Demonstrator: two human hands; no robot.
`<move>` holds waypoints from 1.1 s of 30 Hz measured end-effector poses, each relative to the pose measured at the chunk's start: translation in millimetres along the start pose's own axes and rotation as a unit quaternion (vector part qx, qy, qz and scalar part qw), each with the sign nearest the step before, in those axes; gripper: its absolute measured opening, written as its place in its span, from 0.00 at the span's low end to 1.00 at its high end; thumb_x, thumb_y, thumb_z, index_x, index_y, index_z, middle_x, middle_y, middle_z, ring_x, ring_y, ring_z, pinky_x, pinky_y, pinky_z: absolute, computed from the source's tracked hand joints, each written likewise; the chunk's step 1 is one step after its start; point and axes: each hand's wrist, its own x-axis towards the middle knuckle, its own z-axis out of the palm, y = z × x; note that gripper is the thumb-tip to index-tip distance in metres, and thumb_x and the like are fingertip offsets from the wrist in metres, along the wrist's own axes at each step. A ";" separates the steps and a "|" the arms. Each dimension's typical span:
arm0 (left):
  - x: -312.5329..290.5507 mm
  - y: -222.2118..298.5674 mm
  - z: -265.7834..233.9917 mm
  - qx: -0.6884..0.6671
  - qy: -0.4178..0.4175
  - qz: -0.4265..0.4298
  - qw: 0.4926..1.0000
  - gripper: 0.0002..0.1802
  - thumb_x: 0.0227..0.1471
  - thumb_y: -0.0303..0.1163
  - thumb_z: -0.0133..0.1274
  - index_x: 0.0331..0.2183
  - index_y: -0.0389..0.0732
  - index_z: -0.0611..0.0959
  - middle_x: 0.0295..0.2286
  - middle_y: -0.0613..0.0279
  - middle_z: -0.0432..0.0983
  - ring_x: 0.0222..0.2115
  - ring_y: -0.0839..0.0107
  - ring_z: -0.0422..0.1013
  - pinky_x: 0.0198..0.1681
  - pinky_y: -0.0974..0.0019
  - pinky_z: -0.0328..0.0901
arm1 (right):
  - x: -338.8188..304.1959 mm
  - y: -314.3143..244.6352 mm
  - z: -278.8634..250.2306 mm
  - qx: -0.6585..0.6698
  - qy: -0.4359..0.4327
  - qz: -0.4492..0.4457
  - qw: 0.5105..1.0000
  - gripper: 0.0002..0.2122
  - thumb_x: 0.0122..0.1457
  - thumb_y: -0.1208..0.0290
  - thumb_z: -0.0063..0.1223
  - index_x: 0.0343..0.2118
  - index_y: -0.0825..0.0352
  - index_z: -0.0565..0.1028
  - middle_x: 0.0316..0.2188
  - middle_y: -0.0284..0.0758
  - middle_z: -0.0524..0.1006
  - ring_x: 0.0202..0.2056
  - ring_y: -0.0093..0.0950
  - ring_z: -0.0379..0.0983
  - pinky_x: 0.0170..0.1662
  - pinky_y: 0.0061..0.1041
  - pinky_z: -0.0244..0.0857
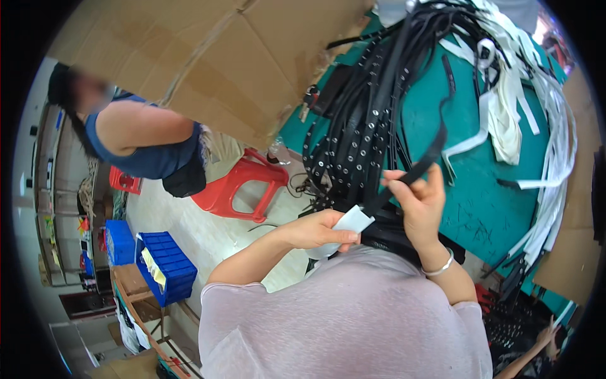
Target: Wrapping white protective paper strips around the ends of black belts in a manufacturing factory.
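My left hand (315,231) is closed on a flat white strip (354,221), thumb on top, in front of my body. Between the thumb and fingers of my right hand (419,203) is a black strap (432,153). One end of the strap meets the white strip; whether it goes inside I cannot tell. Its other part bends up over the green table (467,205). Just beyond my hands, a thick bundle of black belts with metal eyelets (360,136) hangs over the table's near edge.
White strips (505,126) lie along the table's right side. A large cardboard sheet (208,57) rises at far left. Beside it a person (145,132) is near a red stool (243,189). Blue crates (165,265) stand at left. Another person's hand (548,338) shows at lower right.
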 end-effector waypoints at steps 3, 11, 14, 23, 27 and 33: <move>10.6 4.4 1.8 0.025 -0.031 0.027 0.999 0.12 0.55 0.37 0.49 0.29 0.37 0.77 0.22 0.70 0.71 0.26 0.81 0.66 0.34 0.74 0.61 | 1.4 -12.1 -11.0 -0.006 -0.030 0.045 0.998 0.09 0.55 0.81 0.47 0.39 0.70 0.64 0.33 0.44 0.77 0.33 0.28 0.75 0.39 0.24 0.70; 54.5 31.2 2.5 0.077 -0.054 0.058 0.994 0.12 0.55 0.37 0.50 0.30 0.38 0.78 0.21 0.70 0.72 0.26 0.81 0.67 0.34 0.74 0.61 | 23.1 -33.1 -36.0 0.098 0.032 0.098 0.990 0.10 0.57 0.70 0.49 0.37 0.71 0.70 0.31 0.39 0.77 0.35 0.27 0.74 0.43 0.26 0.65; 71.4 42.1 -1.6 0.053 -0.011 0.033 0.998 0.10 0.54 0.34 0.51 0.31 0.37 0.78 0.25 0.69 0.73 0.26 0.81 0.69 0.33 0.75 0.65 | 25.7 -27.3 -41.8 -0.118 0.018 0.018 0.993 0.06 0.57 0.74 0.49 0.29 0.72 0.71 0.34 0.42 0.78 0.35 0.22 0.73 0.43 0.23 0.65; 109.0 62.0 7.0 0.077 -0.043 0.016 0.996 0.11 0.53 0.36 0.52 0.28 0.38 0.76 0.21 0.69 0.69 0.25 0.79 0.67 0.34 0.70 0.65 | 33.8 -34.0 -65.3 -0.061 0.049 0.036 0.996 0.13 0.58 0.65 0.50 0.39 0.70 0.75 0.36 0.37 0.78 0.39 0.21 0.72 0.45 0.24 0.62; 105.6 55.8 6.5 0.044 -0.041 -0.001 0.998 0.11 0.52 0.37 0.53 0.28 0.38 0.76 0.21 0.69 0.69 0.25 0.79 0.67 0.34 0.70 0.66 | 21.8 -18.3 -66.9 0.051 0.004 0.073 0.996 0.16 0.59 0.67 0.49 0.46 0.71 0.70 0.37 0.39 0.77 0.40 0.24 0.72 0.46 0.24 0.63; 100.9 42.1 0.1 0.044 -0.052 -0.023 0.997 0.10 0.51 0.35 0.55 0.30 0.37 0.76 0.24 0.68 0.71 0.27 0.78 0.69 0.34 0.70 0.67 | 34.8 -19.3 -64.7 0.031 0.027 0.074 0.996 0.15 0.60 0.66 0.46 0.42 0.74 0.71 0.37 0.41 0.77 0.42 0.27 0.72 0.50 0.28 0.62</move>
